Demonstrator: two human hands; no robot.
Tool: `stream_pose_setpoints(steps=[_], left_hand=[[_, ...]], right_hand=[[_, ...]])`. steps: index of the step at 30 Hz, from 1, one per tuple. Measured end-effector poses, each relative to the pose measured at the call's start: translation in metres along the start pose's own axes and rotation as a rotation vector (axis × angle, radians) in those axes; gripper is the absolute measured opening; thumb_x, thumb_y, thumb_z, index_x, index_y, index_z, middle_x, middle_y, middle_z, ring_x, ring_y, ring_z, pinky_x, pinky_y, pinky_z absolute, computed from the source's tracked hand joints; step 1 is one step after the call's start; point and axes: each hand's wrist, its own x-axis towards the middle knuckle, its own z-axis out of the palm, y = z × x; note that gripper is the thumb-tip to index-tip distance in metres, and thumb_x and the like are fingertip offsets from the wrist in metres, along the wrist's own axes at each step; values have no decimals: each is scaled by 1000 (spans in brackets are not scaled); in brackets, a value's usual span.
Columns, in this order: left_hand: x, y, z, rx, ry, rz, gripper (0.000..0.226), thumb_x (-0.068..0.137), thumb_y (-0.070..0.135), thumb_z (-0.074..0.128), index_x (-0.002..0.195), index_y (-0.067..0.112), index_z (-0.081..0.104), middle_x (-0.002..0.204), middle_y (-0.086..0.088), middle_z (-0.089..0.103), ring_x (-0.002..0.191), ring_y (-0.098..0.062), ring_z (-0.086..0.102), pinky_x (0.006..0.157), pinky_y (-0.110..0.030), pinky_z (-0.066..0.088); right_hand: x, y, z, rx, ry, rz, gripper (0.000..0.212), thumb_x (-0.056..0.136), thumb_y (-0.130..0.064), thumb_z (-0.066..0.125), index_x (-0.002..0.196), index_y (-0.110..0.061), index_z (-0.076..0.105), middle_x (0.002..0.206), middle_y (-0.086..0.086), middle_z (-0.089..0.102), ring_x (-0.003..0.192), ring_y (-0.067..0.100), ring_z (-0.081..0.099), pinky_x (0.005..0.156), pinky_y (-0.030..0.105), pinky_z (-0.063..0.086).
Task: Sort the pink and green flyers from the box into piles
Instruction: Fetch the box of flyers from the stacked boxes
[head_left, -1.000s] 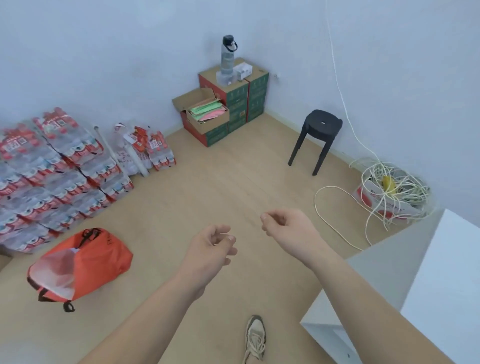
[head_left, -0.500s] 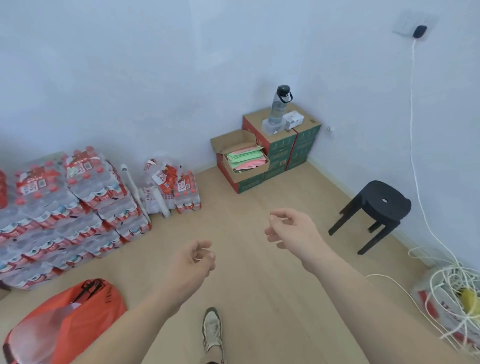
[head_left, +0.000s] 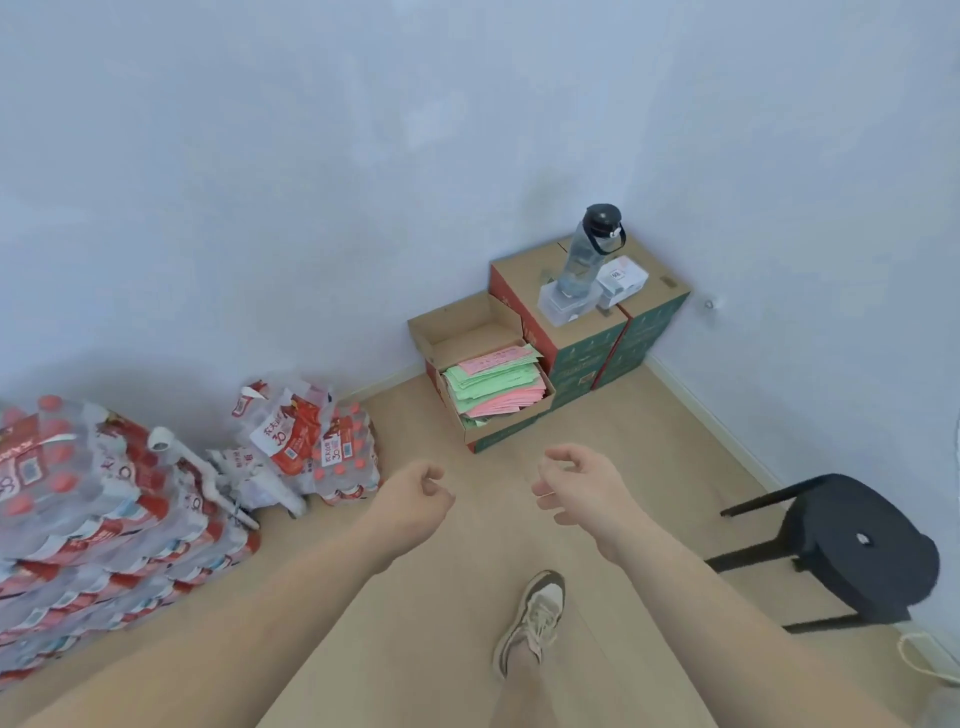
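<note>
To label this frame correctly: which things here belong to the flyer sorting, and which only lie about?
For the job: open box, pink and green flyers, left hand, right hand, both empty.
Lying about: bottled-water packs, black stool, drinking bottle, closed cartons.

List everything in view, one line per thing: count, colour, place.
closed cardboard cartons: a stack, red and green, far corner
open cardboard box: one, brown, left of the cartons
paper flyers: a stack, pink and green, inside the box
clear plastic water bottle: one, black lid, atop the cartons
shrink-wrapped bottled-water packs: many, red-capped, piled at left
round plastic stool: one, black, at right
sneaker: one, beige, bottom centre
left-hand grip: one, bare, loosely curled, empty
right-hand grip: one, bare, loosely curled, empty
</note>
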Motion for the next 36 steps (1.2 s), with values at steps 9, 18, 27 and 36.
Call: stream_pose_setpoints(steps=[9,18,27,36], left_hand=[[285,49,-6,3,73,-127,34,102,46,54,128,24,56,122,-4,65,107,-22,65,96,-39,57],[567,-3,-11,-143,158,-350,67,98,68,48,128,9,58,109,-12,68,100,-30,70,95,-44,59],[714,-69,20,-402,76,-485,72,99,63,54,152,14,45,145,-9,55,127,-32,56,94,-58,57],[738,-68,23,-540,18,-519,39,108,36,53,127,3,61,85,-12,75,80,-31,71,59,-51,60]], right_hand=[[328,-26,-15,3,-25,130,33,102,-37,58,132,-20,57,110,12,72,97,27,69,82,38,57],[570,60,63,101,17,408,67,102,-46,55,158,-17,33,154,0,43,122,25,57,97,46,55],[665,127,105,290,316,502,41,102,-22,45,140,-21,33,135,9,54,116,33,61,82,49,60],[689,152,120,493,240,534,35,101,-5,41,127,-20,59,115,11,73,93,35,75,62,53,63]])
